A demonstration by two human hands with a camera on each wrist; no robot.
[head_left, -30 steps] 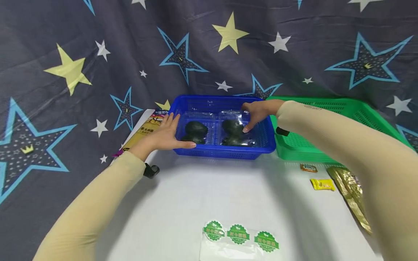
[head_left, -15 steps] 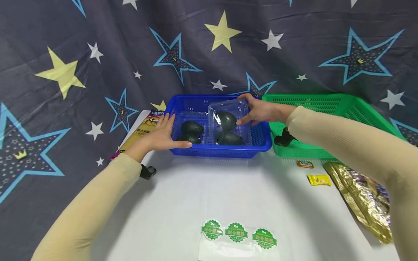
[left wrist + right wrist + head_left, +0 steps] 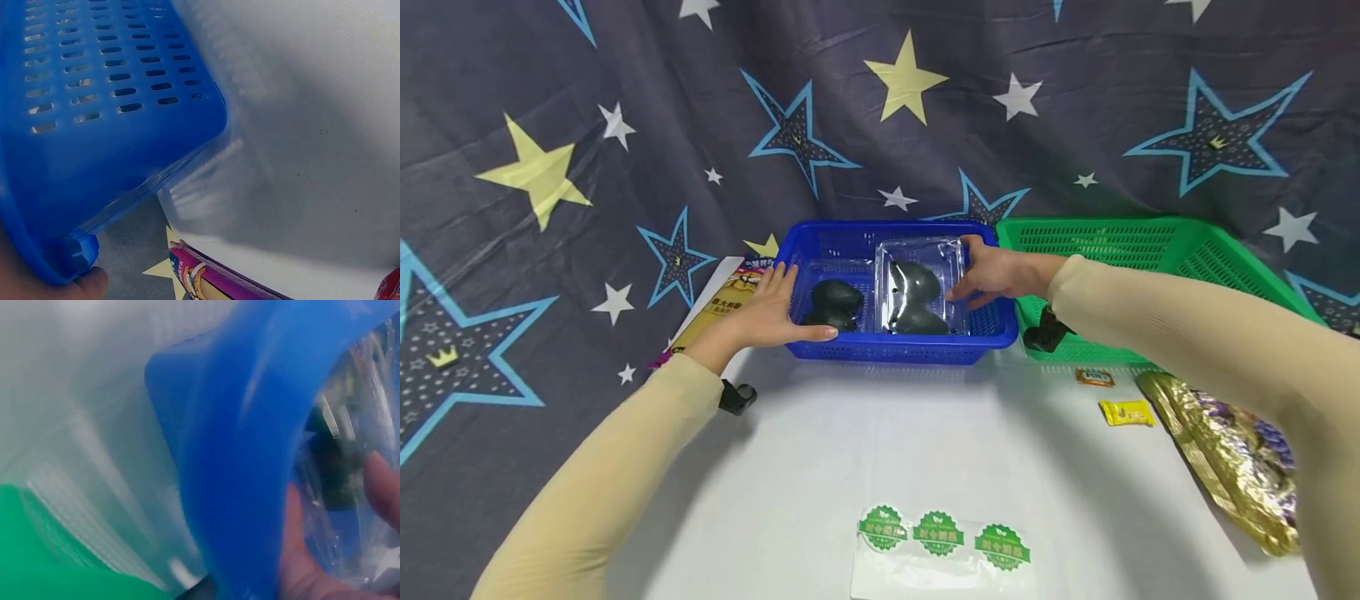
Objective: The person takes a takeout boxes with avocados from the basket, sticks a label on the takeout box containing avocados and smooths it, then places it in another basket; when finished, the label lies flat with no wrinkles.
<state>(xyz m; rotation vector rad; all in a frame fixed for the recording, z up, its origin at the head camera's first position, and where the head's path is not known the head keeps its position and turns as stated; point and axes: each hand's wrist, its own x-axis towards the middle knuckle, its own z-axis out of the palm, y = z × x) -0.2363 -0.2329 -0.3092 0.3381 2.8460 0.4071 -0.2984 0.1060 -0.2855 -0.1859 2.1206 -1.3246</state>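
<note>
A blue basket (image 3: 901, 348) stands against the starry cloth, holding two clear plastic boxes. The left box (image 3: 865, 268) contains two dark green, avocado-like fruits (image 3: 837, 297). Two similar fruits (image 3: 916, 282) show through the right box (image 3: 925, 247), which sits raised and a little tilted inside the basket. My right hand (image 3: 996, 273) grips this box by its right side, thumb toward the front; the right wrist view shows the fingers at the clear plastic (image 3: 369, 400), behind the blue rim. My left hand (image 3: 775, 315) rests on the basket's front left corner with fingers spread and thumb along the front rim.
A green basket (image 3: 1082, 354) stands at the right. Before it lie an orange-brown wrapped piece (image 3: 1094, 378), a yellow packet (image 3: 1127, 412) and a gold foil bag (image 3: 1225, 458). Green round stickers (image 3: 938, 533) on a sheet lie at the front. A yellow-purple package (image 3: 722, 302) lies left.
My right hand has taken hold of the right box, lifted it and shifted it slightly left, its top tipping toward level. The left hand has stayed on the basket rim.
</note>
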